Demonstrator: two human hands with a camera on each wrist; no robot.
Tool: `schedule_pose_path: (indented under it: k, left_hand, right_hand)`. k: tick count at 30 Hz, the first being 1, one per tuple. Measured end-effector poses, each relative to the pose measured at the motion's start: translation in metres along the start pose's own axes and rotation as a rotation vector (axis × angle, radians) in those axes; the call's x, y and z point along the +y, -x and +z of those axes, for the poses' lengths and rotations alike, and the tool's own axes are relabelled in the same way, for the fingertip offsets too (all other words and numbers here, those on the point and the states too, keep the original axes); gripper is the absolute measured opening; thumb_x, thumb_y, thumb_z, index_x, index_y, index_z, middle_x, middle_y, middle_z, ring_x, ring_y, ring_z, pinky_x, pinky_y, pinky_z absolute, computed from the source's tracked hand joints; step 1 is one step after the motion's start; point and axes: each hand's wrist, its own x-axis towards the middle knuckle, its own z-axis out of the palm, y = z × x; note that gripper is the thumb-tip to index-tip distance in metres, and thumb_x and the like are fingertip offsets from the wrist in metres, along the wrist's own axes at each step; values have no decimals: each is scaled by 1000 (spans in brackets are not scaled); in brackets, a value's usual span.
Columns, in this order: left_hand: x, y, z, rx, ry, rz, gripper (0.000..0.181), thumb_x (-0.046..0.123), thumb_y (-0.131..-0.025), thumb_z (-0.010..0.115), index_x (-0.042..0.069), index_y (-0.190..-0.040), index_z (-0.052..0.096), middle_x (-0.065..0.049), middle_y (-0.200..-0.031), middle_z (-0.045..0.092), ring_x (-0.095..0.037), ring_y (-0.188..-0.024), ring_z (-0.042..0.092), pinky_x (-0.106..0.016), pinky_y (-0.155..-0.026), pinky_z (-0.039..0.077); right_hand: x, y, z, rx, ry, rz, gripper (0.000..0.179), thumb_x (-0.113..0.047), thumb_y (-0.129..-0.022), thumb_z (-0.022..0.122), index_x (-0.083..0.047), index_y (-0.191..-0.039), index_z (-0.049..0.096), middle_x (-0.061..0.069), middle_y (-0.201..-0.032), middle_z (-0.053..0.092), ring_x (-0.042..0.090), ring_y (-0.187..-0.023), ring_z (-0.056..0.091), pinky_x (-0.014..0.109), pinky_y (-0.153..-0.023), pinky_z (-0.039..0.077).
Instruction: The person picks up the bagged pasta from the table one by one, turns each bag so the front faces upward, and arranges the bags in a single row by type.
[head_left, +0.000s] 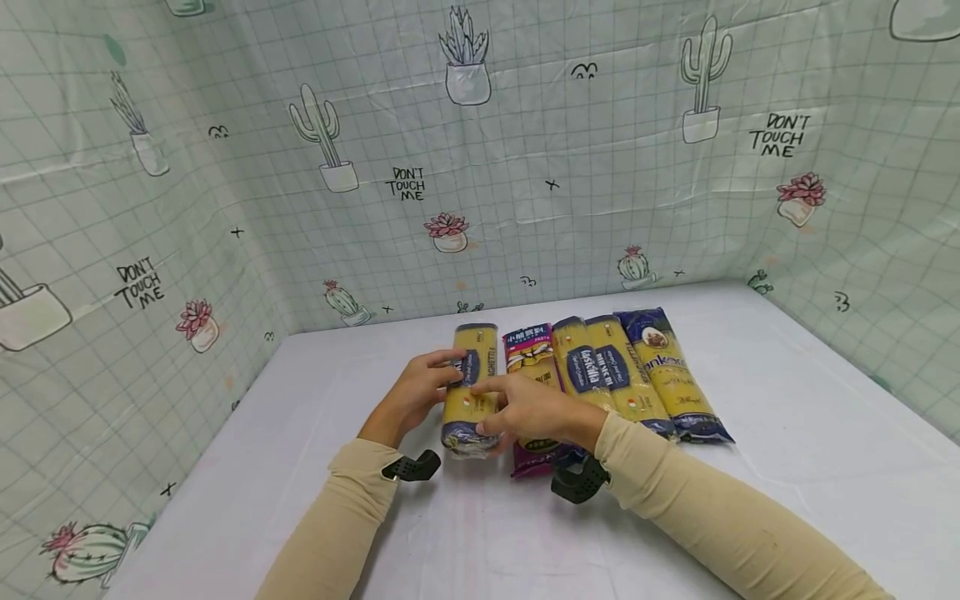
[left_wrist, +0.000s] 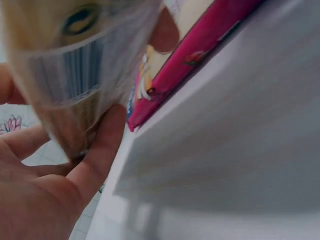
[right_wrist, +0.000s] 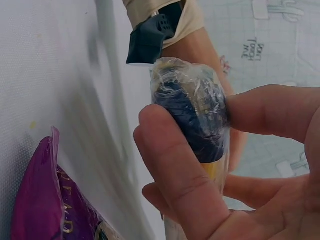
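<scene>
Both hands hold a yellow pack of spaghetti point(head_left: 459, 408) with a dark blue label and a clear, crinkled wrapper end. My left hand point(head_left: 416, 387) grips its left side, fingers on the label. On the other side, my right hand point(head_left: 536, 404) pinches the lower part between thumb and fingers. In the right wrist view, the thumb and fingers lie on either side of the pack's wrapped blue end point(right_wrist: 197, 120). The left wrist view shows the pack's barcode side point(left_wrist: 80, 65) over the table, with fingers around it.
Right of the held pack lie a pink-and-purple pasta pack point(head_left: 532, 350), two yellow packs with blue labels point(head_left: 581, 333) point(head_left: 622, 346), and a blue-ended yellow pack point(head_left: 678, 375), side by side on the white table point(head_left: 480, 533). A cactus-printed cloth point(head_left: 517, 217) rises behind.
</scene>
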Motion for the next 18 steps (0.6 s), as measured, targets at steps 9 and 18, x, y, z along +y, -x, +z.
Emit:
schedule_pose_path:
  k: [9, 18]
  left_hand:
    - [-4, -1, 4, 38, -6, 17, 44, 4, -92, 58, 4, -136, 61, -16, -139, 54, -26, -117, 56, -44, -97, 49]
    - [-3, 0, 8, -10, -23, 20, 46, 6, -92, 60, 2, -138, 57, -21, -136, 55, -25, -111, 58, -36, -89, 53]
  right_hand:
    - [1, 0, -3, 7, 20, -1, 63, -11, -93, 68, 0, -150, 42, 17, -116, 63, 27, -84, 71, 44, -74, 58]
    - [2, 0, -7, 3, -18, 27, 62, -13, -94, 68, 3, -148, 43, 18, -115, 62, 31, -84, 71, 46, -74, 58]
